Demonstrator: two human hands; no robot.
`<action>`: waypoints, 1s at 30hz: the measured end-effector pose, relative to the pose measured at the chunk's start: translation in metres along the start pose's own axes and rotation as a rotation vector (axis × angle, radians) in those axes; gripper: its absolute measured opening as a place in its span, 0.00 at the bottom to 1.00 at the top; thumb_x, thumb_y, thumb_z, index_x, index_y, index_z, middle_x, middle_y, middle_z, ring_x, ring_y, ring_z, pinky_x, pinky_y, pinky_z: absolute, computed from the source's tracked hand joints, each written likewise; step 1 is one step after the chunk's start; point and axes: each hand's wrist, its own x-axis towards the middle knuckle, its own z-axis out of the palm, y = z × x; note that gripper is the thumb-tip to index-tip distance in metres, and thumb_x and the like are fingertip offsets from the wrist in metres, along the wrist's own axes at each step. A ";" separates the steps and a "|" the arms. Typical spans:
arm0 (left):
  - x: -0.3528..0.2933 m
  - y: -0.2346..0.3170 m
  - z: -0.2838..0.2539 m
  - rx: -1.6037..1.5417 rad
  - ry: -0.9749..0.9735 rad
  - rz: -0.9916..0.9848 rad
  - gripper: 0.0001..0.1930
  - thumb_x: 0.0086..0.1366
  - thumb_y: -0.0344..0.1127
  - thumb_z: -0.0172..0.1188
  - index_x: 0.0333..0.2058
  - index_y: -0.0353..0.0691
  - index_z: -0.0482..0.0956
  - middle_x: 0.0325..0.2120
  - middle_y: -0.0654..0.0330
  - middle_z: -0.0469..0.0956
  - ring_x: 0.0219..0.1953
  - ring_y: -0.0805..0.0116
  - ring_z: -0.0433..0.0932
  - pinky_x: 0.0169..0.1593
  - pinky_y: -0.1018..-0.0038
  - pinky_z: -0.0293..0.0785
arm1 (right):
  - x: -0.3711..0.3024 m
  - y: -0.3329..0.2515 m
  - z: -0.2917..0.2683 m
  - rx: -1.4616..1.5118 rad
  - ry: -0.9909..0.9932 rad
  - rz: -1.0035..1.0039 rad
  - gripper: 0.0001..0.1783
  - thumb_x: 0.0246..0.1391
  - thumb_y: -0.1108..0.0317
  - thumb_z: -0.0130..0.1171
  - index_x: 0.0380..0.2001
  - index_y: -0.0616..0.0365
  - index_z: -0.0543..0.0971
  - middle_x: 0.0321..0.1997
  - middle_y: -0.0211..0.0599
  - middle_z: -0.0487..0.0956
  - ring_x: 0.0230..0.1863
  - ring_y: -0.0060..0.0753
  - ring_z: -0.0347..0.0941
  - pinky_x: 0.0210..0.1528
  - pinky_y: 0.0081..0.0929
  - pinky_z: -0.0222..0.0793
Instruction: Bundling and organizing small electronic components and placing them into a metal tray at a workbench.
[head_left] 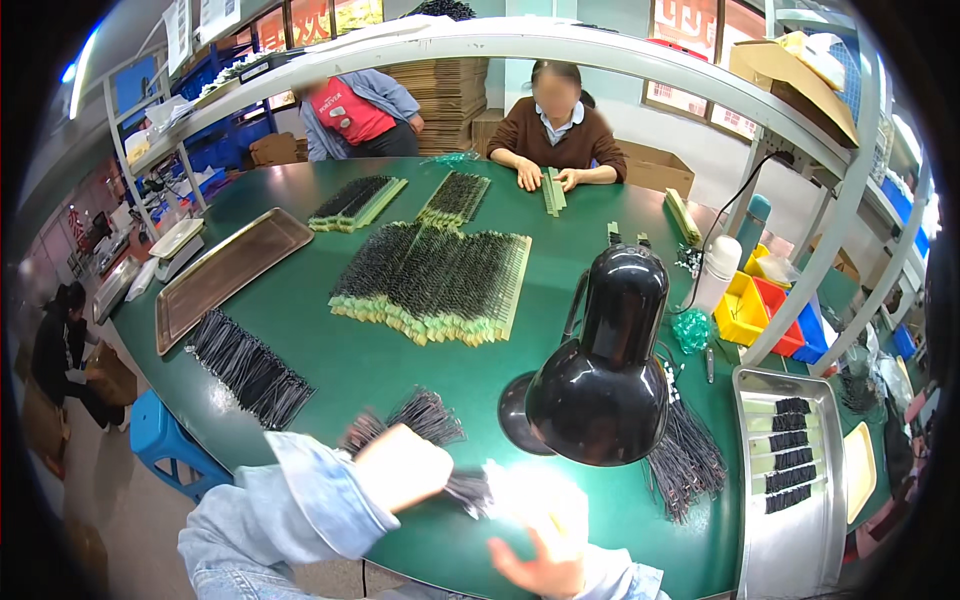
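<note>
My left hand (405, 468) is closed on a bundle of thin black cables (468, 490), whose pale ends stick out to its right. Just beyond that hand, more black cables (425, 415) lie loosely on the green table. My right hand (545, 560) is beside the cable ends in the lamp's glare, its fingers apart and apparently holding nothing. The glare washes out part of this hand and whatever lies beneath it. A black desk lamp (600, 370) stands close beyond the right hand.
Rows of black cables on pale green strips (430, 280) cover mid-table. Left are a brown tray (235, 270) and a row of black cables (250, 365). Right are hanging cables (685, 450), a metal tray (750, 480) and coloured bins (740, 310). A person (555, 130) sits opposite.
</note>
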 end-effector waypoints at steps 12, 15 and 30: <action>-0.003 0.064 -0.026 -0.254 0.524 0.486 0.10 0.48 0.33 0.49 0.28 0.34 0.70 0.29 0.53 0.71 0.34 0.63 0.71 0.44 0.69 0.67 | -0.065 0.053 0.057 0.556 -0.223 0.545 0.25 0.46 0.69 0.51 0.48 0.63 0.62 0.40 0.45 0.69 0.38 0.41 0.67 0.44 0.37 0.57; -0.027 0.066 -0.022 -0.548 0.829 0.418 0.12 0.41 0.35 0.62 0.25 0.37 0.72 0.27 0.57 0.73 0.34 0.61 0.73 0.42 0.69 0.70 | -0.024 0.029 0.031 0.621 -0.306 0.852 0.07 0.48 0.73 0.51 0.32 0.62 0.72 0.21 0.27 0.70 0.18 0.16 0.64 0.18 0.15 0.58; -0.030 0.058 0.017 -2.001 0.392 -0.306 0.16 0.62 0.35 0.39 0.32 0.28 0.73 0.29 0.52 0.75 0.33 0.64 0.74 0.40 0.73 0.68 | -0.019 -0.001 0.024 0.373 -0.407 0.166 0.23 0.40 0.60 0.60 0.40 0.60 0.70 0.37 0.40 0.71 0.39 0.39 0.67 0.43 0.32 0.62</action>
